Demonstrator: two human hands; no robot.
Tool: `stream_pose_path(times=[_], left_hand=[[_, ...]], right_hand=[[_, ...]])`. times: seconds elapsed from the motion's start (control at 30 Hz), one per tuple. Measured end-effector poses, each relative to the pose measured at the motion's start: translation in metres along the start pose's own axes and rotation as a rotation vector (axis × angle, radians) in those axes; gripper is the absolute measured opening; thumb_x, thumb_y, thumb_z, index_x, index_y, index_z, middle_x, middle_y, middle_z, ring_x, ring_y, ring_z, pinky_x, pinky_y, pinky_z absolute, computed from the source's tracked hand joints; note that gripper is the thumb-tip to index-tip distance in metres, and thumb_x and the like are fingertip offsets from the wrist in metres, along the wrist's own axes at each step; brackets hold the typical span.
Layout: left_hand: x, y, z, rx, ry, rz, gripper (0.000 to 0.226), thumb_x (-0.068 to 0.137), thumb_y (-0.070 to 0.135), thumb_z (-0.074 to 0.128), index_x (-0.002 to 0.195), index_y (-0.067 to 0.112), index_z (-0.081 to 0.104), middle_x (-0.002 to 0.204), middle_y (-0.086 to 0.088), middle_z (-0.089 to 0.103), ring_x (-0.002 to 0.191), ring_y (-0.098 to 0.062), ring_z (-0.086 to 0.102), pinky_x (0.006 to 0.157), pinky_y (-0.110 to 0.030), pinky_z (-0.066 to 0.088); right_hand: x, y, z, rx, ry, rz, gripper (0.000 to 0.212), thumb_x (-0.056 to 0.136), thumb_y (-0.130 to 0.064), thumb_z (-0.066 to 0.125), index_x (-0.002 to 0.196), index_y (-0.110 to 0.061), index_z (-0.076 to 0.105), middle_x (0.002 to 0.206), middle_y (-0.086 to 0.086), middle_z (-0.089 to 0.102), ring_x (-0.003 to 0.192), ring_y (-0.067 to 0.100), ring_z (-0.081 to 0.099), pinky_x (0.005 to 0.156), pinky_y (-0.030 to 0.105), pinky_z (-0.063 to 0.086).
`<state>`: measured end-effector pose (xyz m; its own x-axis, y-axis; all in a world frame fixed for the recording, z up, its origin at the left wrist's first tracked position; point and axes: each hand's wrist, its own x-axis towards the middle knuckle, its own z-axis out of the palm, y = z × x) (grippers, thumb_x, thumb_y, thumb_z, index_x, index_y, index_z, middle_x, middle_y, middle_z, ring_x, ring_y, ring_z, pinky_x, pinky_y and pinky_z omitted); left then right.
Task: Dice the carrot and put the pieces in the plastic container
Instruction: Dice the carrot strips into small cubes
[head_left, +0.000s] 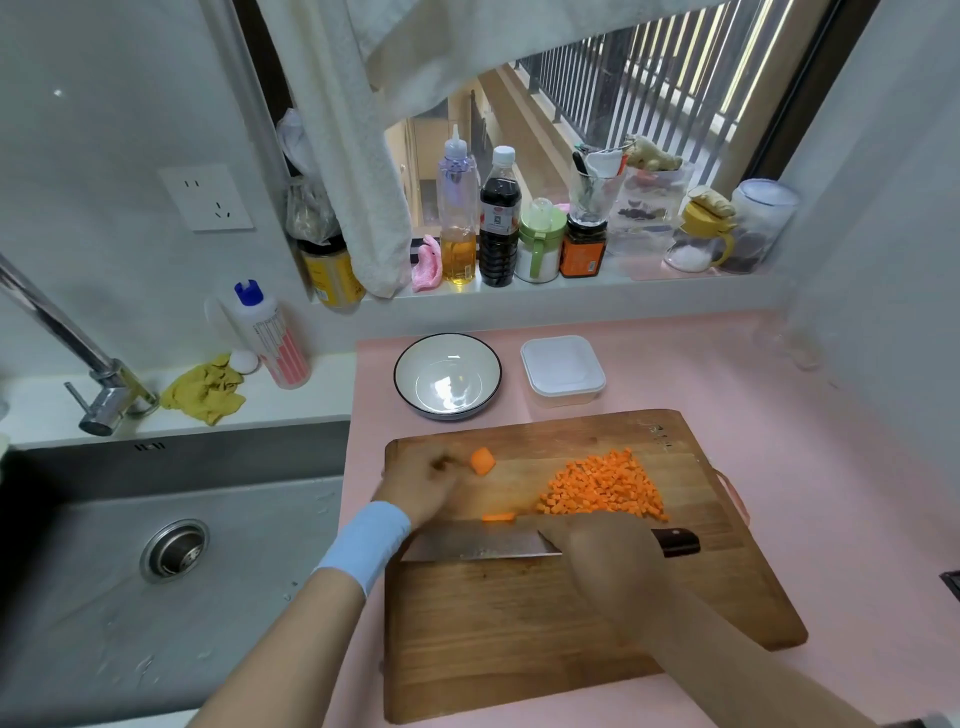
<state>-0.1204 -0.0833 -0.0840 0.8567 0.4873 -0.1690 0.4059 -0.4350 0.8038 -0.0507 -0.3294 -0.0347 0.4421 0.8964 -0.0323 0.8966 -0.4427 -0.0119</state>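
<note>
On the cutting board (571, 623), at its left, the left hand (421, 483) met the carrot chunk (483, 461); blur hid whether its fingers pinched it. Stiff, light and probably slick, it wanted holding by its flat sides. The right hand (597, 545) curled its fingers round the knife (478, 545). Diced pieces (602, 491) lay heaped; the plastic container (562, 370) stood behind on the counter (779, 389).

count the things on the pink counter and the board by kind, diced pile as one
bowl: 1
plastic container: 1
cutting board: 1
knife: 1
diced carrot pile: 1
larger carrot pieces: 2
total: 7
</note>
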Motion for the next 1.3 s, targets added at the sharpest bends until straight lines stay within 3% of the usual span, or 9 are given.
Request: stream_pose_path(times=[0.07,0.17,0.3,0.4,0.5,0.6,0.9,1.07,1.3], left_hand=[[0.003,0.007,0.012,0.2,-0.341,-0.052,0.023,0.089,0.037,0.065,0.111,0.044,0.071,0.109,0.022,0.063,0.109,-0.006,0.055,0.098,-0.022,0.038],[0.005,0.006,0.027,0.279,-0.483,-0.061,0.022,0.09,0.037,0.069,0.111,0.038,0.072,0.107,0.02,0.067,0.104,-0.003,0.058,0.094,-0.018,0.042],[0.008,-0.005,0.029,0.191,-0.364,-0.064,0.013,0.091,0.03,0.07,0.102,0.029,0.076,0.094,0.015,0.07,0.095,-0.005,0.063,0.076,-0.004,0.041],[0.013,-0.019,0.016,0.133,-0.15,-0.141,0.011,0.093,0.033,0.065,0.1,0.034,0.073,0.101,0.005,0.07,0.099,-0.018,0.062,0.093,-0.025,0.046],[0.015,-0.032,0.003,-0.02,0.105,-0.22,0.022,0.094,0.03,0.064,0.114,0.023,0.073,0.122,0.002,0.067,0.117,-0.022,0.059,0.103,-0.028,0.039],[0.01,-0.038,0.001,-0.169,0.24,-0.229,0.018,0.093,0.028,0.067,0.108,0.024,0.076,0.116,0.007,0.071,0.112,-0.015,0.061,0.097,-0.022,0.039],[-0.02,-0.037,0.062,0.12,0.059,0.072,0.011,0.087,0.032,0.074,0.096,0.031,0.079,0.094,0.021,0.066,0.103,-0.007,0.05,0.094,-0.018,0.036],[-0.031,-0.034,0.073,0.204,0.059,0.186,0.017,0.092,0.033,0.067,0.103,0.028,0.078,0.097,0.011,0.065,0.1,-0.008,0.046,0.094,-0.023,0.038],[-0.042,-0.049,0.069,0.318,0.038,0.31,0.046,0.083,0.046,0.07,0.124,0.026,0.067,0.1,0.014,0.053,0.099,-0.005,0.041,0.092,-0.022,0.04]], right_hand=[[0.0,-0.002,-0.002,0.021,0.049,-0.05,0.078,0.027,-0.007,0.082,0.095,-0.039,0.061,0.043,-0.013,0.043,0.035,0.008,0.031,0.042,0.018,0.005],[0.001,-0.002,0.002,0.043,0.006,-0.056,0.073,0.025,-0.013,0.087,0.092,-0.037,0.069,0.044,-0.011,0.047,0.033,0.01,0.043,0.044,0.021,0.014],[0.003,0.001,0.0,0.026,-0.043,-0.02,0.067,0.045,-0.007,0.08,0.104,-0.034,0.064,0.053,-0.009,0.048,0.045,0.013,0.047,0.045,0.024,0.023],[0.0,0.007,0.002,0.036,-0.156,0.116,0.046,0.082,-0.006,0.052,0.119,-0.032,0.061,0.074,-0.006,0.05,0.068,0.016,0.05,0.053,0.029,0.031],[-0.004,0.007,0.006,0.104,-0.166,0.283,0.027,0.092,-0.019,0.047,0.107,-0.029,0.066,0.077,-0.006,0.062,0.073,0.015,0.06,0.057,0.028,0.046],[-0.005,0.006,0.01,0.336,-0.163,0.473,0.023,0.097,-0.032,0.045,0.092,-0.028,0.067,0.078,-0.005,0.065,0.076,0.018,0.064,0.065,0.031,0.051],[-0.004,-0.003,0.017,0.597,-0.171,0.66,0.023,0.098,-0.038,0.052,0.08,-0.028,0.062,0.067,-0.007,0.06,0.073,0.021,0.062,0.061,0.031,0.043],[-0.012,-0.015,0.02,0.633,-0.216,0.689,0.025,0.098,-0.039,0.05,0.086,-0.024,0.066,0.075,-0.004,0.065,0.082,0.025,0.065,0.063,0.031,0.043],[-0.016,-0.02,0.026,0.664,-0.218,0.71,0.03,0.099,-0.037,0.051,0.072,-0.026,0.058,0.065,-0.007,0.06,0.065,0.016,0.059,0.049,0.027,0.031]])
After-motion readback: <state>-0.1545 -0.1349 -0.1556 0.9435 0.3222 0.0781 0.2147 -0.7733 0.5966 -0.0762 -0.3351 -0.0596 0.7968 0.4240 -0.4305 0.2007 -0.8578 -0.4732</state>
